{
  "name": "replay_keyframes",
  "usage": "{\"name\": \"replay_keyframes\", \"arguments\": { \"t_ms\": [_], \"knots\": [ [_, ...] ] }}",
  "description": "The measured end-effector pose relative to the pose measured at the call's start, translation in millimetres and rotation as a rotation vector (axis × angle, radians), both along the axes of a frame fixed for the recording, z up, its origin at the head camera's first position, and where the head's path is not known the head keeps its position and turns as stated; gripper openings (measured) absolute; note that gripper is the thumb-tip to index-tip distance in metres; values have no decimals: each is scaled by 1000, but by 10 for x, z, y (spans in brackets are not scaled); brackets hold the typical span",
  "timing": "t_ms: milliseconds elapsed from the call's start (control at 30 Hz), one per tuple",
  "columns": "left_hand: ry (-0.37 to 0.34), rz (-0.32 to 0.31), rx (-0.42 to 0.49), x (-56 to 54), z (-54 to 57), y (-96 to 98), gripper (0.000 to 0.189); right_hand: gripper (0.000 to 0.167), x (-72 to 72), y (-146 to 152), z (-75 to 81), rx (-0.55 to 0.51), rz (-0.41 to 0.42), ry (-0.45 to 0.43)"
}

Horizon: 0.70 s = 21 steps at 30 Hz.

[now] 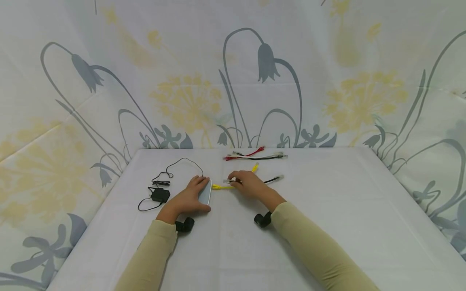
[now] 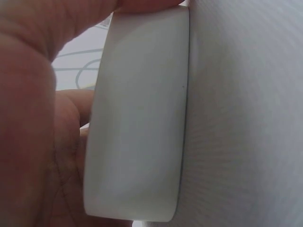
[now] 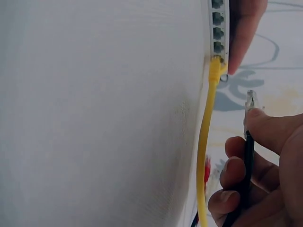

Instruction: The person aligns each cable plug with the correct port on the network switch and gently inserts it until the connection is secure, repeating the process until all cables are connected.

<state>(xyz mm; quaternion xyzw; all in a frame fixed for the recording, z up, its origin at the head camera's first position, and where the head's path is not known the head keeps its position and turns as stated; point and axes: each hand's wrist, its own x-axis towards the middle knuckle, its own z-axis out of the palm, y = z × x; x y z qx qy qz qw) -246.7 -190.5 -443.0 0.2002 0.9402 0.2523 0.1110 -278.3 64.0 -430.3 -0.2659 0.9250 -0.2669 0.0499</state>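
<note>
While holding the white box [image 1: 206,193] still, line up the clear plug [image 3: 251,99] gently

Best to go slow and look straight at the row of holes [image 3: 218,33]. Hold the white box firmly down, so as not to let it slide. Pinch close to the tip and aim dead straight. If crooked, stop, turn a little and try again. Never shove. Mind the yellow cable [image 3: 203,142], plugged in at one end of the row, and don't tug on it.

In the left hand [image 1: 187,198]: the white box, gripped across, sitting on the white table [image 1: 233,250] just left of the middle. In the right hand [image 1: 251,186]: the black cable [image 1: 272,179], pinched by the clear plug, near the white box but not touching.

Can't see much of the white box's top, under the left hand. Can't follow the thin black wire [image 1: 183,159] past the left fingers either. Cut off in the right wrist view: the rest of the row of holes. Hidden from the head view: the middle of the black cable, behind the right hand. Can't tell top from bottom on the clear plug, being too small and blurry.
</note>
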Motion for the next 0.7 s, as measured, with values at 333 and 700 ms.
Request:
{"name": "replay_keyframes", "arguments": {
  "t_ms": [333, 700],
  "knots": [
    [2, 1, -1, -1, 12, 6, 100, 16, 47, -37, 6, -65, -14, -93],
    [2, 3, -2, 3, 18, 9, 100, 13, 51, -133, -43, -74, -26, -132]
  ]
}}
